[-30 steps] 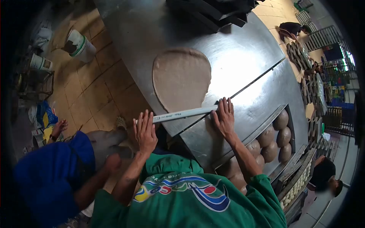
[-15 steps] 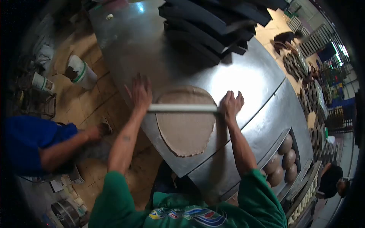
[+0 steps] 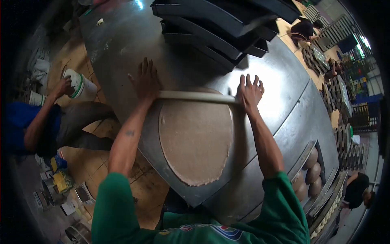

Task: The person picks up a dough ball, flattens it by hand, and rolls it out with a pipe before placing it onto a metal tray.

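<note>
A flat brown oval sheet of dough [image 3: 197, 138] with a ragged near edge lies on the metal table [image 3: 122, 53]. Across its far end rests a pale rolling pin [image 3: 197, 96]. My left hand [image 3: 148, 83] lies over the pin's left end, palm down, its fingers stretched forward and spread. Over the right end is my right hand [image 3: 250, 92], with its fingers also apart and pointing away from me. Both palms press on the pin without fingers wrapped round it.
Black metal pans [image 3: 219, 30] are stacked at the table's far side. Brown dough balls [image 3: 313, 173] sit in a tray at the right. At the left, a person in blue [image 3: 24, 126] reaches to a white bucket [image 3: 83, 87]. Other people are at the right.
Both hands and the rolling pin have moved forward, away from me, to the dough's far end. More of the sheet shows. The person at the left now has a hand at the bucket.
</note>
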The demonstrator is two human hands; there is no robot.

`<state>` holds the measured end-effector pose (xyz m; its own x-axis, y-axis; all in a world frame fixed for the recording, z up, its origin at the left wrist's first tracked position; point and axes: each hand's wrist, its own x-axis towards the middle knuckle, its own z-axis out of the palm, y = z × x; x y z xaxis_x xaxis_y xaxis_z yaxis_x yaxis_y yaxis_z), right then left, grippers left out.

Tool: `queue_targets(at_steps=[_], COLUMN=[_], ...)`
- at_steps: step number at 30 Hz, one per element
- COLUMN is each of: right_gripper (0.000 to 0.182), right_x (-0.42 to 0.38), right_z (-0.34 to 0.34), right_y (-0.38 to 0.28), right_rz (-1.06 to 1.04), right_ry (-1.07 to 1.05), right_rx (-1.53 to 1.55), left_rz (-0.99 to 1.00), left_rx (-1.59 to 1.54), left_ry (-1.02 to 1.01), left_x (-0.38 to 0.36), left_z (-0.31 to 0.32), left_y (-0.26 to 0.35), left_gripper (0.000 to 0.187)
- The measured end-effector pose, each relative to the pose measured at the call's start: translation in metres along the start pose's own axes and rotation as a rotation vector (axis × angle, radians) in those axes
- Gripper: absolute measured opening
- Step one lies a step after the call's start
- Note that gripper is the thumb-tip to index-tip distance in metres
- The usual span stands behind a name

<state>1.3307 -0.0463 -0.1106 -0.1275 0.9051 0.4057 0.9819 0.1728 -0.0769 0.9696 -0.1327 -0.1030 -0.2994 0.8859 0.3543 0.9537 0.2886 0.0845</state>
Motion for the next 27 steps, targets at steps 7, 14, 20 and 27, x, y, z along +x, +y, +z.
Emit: queue_targets(at_steps=[7, 14, 20, 27], right_gripper=[0.036, 0.057, 0.053, 0.025], right_x=[-0.110, 0.025, 0.098, -0.051], right_z=[-0.056, 0.009, 0.002, -0.054], right_y=[0.000, -0.003, 0.005, -0.031], right_rz=[-0.170, 0.220, 0.442, 0.036], right_ry=[-0.150, -0.044, 0.700, -0.299], right_rx=[0.419, 0.141, 0.376, 0.875], left_rz=[0.090, -0.004, -0.647, -0.011], left_rx=[0.019, 0.145, -0.680, -0.983], left_ry=[-0.253, 0.151, 0.359, -0.333], left_x=[-0.122, 0.046, 0.127, -0.004], left_z=[-0.061, 0.048, 0.014, -0.025], left_y=[-0.019, -0.004, 0.009, 0.032], left_gripper=[0.049, 0.054, 0.040, 0.044])
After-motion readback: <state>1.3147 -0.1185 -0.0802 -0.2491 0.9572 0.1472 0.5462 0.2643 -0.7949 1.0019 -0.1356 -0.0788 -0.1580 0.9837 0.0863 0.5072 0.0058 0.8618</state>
